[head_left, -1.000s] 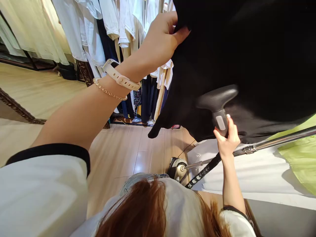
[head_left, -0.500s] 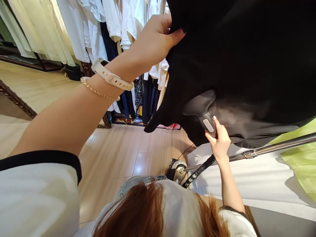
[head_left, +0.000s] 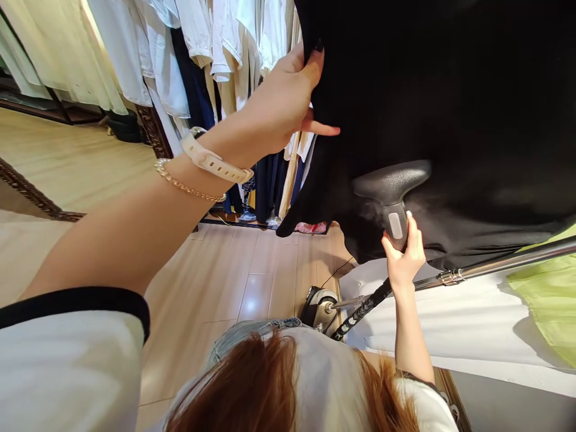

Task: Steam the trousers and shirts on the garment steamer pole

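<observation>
A large black garment (head_left: 472, 108) fills the upper right of the head view. My left hand (head_left: 288, 99) pinches its left edge, thumb in front and one finger pointing out over the cloth. Wrapped round the handle of a black garment steamer head (head_left: 393, 183) is my right hand (head_left: 405, 258). The steamer's wide head lies against or just in front of the garment's lower part; I cannot tell whether it touches. A dark ribbed hose (head_left: 364, 312) runs down from below my right hand.
The steamer base (head_left: 321, 306) stands on the wooden floor (head_left: 234, 270), with a metal pole (head_left: 495, 264) slanting up right from it. White and dark clothes (head_left: 234, 36) hang at the back. A framed mirror (head_left: 36, 192) is at left, and light green cloth (head_left: 549, 300) at right.
The steamer head has moved a little right and turned more upright, with less steam showing. My left hand has shifted slightly down, and one finger now sticks out from the cloth edge.
</observation>
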Demonstrator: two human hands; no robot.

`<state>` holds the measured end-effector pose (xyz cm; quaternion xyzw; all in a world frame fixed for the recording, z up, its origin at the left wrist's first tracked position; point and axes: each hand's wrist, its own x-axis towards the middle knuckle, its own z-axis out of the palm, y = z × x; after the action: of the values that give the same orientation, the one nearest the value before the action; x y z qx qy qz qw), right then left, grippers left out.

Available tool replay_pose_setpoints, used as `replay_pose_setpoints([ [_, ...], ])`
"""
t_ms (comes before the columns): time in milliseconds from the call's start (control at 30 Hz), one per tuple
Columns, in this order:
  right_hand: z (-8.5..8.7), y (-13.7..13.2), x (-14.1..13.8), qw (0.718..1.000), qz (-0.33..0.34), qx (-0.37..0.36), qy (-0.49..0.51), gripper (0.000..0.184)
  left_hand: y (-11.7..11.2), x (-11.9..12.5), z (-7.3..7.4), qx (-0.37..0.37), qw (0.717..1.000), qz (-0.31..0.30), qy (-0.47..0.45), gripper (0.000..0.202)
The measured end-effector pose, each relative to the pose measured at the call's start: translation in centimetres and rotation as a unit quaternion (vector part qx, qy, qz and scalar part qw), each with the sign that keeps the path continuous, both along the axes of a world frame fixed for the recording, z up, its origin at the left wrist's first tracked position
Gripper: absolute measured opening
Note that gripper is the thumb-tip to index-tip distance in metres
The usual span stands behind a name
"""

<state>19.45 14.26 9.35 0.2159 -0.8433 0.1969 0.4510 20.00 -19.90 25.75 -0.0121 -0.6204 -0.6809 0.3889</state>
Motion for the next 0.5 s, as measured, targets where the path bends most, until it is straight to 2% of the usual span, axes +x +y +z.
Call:
replay_pose_setpoints([
  [67, 0.2, 0.2, 0.4, 1.0, -0.003, -0.001, 0.002, 0.063, 0.5, 0.0, -0.6, -0.097, 0.993, -0.061, 0.028, 0.027],
  [100, 0.3, 0.3, 0.6, 1.0, -0.007, -0.003, 0.0, 0.064, 0.7, 0.1, -0.8, -0.148, 0.986, -0.061, 0.043, 0.03],
  [200, 0.7, 0.4, 1.0, 1.0, -0.022, -0.019, 0.007, 0.063, 1.2, 0.1, -1.2, -0.258, 0.966, 0.016, 0.019, 0.061],
  [233, 0.8, 0.4, 1.0, 0.999, -0.024, -0.027, 0.013, 0.063, 1.3, -0.1, -1.3, -0.285, 0.957, 0.05, -0.008, 0.057],
  [267, 0.9, 0.4, 1.1, 0.999, -0.025, -0.038, 0.019, 0.063, 1.4, -0.2, -1.4, -0.305, 0.947, 0.09, -0.034, 0.046],
  [333, 1.0, 0.2, 1.1, 0.998, -0.024, -0.056, 0.023, 0.064, 1.6, -0.7, -1.8, -0.324, 0.928, 0.173, -0.065, 0.02],
  [367, 1.1, 0.0, 1.1, 0.998, -0.023, -0.061, 0.021, 0.066, 1.8, -1.0, -2.2, -0.316, 0.923, 0.206, -0.071, 0.015],
  [500, 1.8, -0.6, 1.2, 0.997, -0.015, -0.072, 0.009, 0.071, 2.4, -1.8, -3.7, -0.208, 0.932, 0.293, -0.056, 0.035],
])
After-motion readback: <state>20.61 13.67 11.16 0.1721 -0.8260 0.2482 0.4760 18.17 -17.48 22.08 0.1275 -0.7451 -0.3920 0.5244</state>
